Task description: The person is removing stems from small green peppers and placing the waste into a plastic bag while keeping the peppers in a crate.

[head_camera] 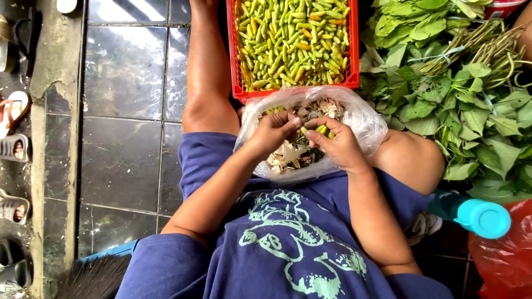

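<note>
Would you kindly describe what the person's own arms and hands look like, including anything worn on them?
Both arms are bare from the upper arm down, under short, loose blue sleeves of a T-shirt with a pale green line drawing on its front. The left hand and right hand are bare: no gloves, rings, watch or bracelets show.

Dark tiled floor (pixel 124 160) under a seated person

Glossy grey tiles with pale grout carry a red plastic crate (pixel 352 44) of green chillies, a heap of leafy greens (pixel 471 105) beside it, a red plastic bag (pixel 504 260) and a teal-capped bottle (pixel 479 217); sandals (pixel 14 147) line the concrete ledge (pixel 55 111) along the far edge.
</note>
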